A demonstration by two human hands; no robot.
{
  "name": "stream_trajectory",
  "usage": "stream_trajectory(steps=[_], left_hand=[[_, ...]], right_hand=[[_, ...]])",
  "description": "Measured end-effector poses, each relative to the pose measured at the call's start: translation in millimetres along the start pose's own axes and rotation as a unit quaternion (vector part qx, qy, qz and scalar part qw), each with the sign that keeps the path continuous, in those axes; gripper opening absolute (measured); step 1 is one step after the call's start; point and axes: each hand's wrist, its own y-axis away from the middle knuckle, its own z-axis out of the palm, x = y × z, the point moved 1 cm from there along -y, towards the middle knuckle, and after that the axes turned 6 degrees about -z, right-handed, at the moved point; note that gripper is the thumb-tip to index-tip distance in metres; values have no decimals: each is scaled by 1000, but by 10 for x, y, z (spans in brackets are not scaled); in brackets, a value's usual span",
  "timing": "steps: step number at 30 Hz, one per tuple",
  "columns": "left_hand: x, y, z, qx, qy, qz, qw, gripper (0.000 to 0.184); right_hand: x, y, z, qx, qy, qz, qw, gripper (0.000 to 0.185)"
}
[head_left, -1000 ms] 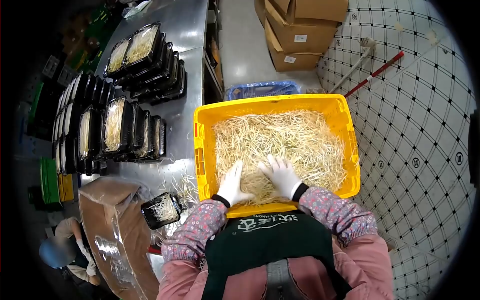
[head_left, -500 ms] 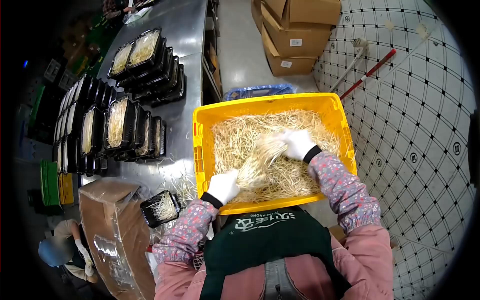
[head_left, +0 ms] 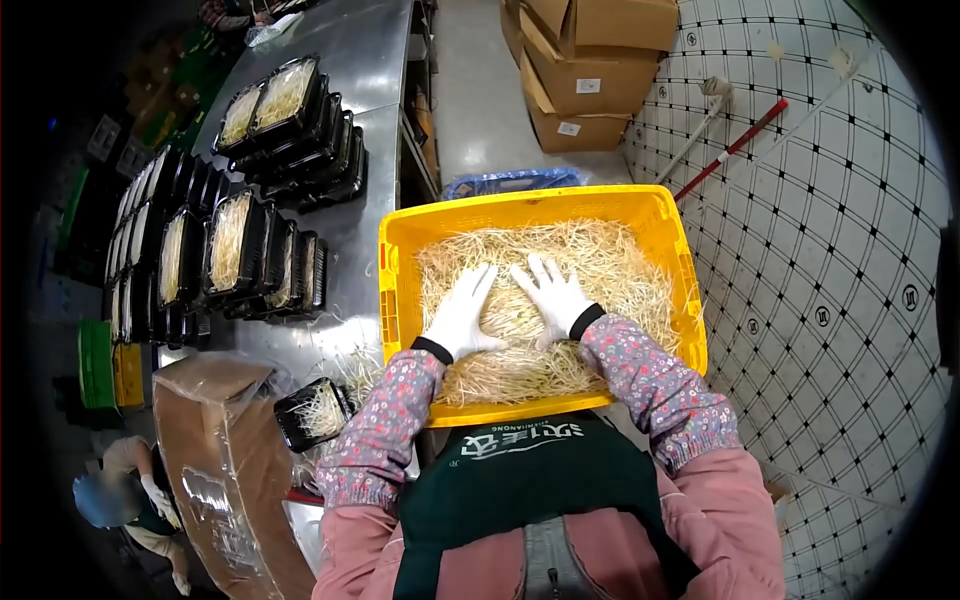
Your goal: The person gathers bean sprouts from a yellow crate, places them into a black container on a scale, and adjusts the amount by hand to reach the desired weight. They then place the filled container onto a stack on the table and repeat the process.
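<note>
A yellow crate (head_left: 530, 203) filled with pale bean sprouts (head_left: 610, 265) stands in front of my body. My left hand (head_left: 463, 315), in a white glove, lies on the sprouts left of the crate's middle, fingers spread. To its right my right hand (head_left: 552, 298), also gloved in white, rests on the sprouts with its fingers apart. Neither hand grips anything, and a gap with sprouts showing separates them. Left of the crate, a black tray (head_left: 313, 413) with some sprouts in it sits among loose strands on the metal table (head_left: 350, 250).
Stacks of filled black trays (head_left: 290, 110) stand on the table's left part. A plastic-covered brown box (head_left: 225, 470) is at lower left, with a person (head_left: 145, 490) beyond it. Cardboard boxes (head_left: 590, 80), a blue basket (head_left: 515, 182) and a red pole (head_left: 735, 148) are farther ahead.
Half a second ago both my hands held a clump of sprouts between them. They have let it go and now lie flat on the sprouts, closer together. The view has shifted slightly.
</note>
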Motion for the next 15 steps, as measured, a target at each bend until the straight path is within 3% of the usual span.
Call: stream_trajectory(steps=[2, 3, 4, 6, 7, 9, 12, 15], left_hand=[[-62, -59, 231, -97, 40, -80, 991, 141], [-59, -82, 324, -152, 77, -122, 978, 147], [-29, -92, 422, -175, 76, -165, 968, 150], [53, -66, 532, -85, 77, -212, 970, 125], [12, -78, 574, -126, 78, -232, 961, 110], [-96, -150, 601, -202, 78, -271, 938, 80], [165, -24, 368, -169, 26, -257, 951, 48], [128, 98, 359, -136, 17, -202, 970, 41]], right_hand=[[140, 35, 19, -27, -1, 17, 999, 147], [177, 50, 140, 16, 24, 8, 1000, 121], [204, 19, 222, 17, 16, 8, 1000, 108], [230, -68, 405, 18, -3, 7, 1000, 83], [198, -70, 484, 102, 67, -12, 992, 39], [276, -59, 590, 97, 7, -38, 995, 26], [331, 89, 398, 147, -28, -63, 987, 17], [470, 91, 169, 144, -20, -28, 989, 21]])
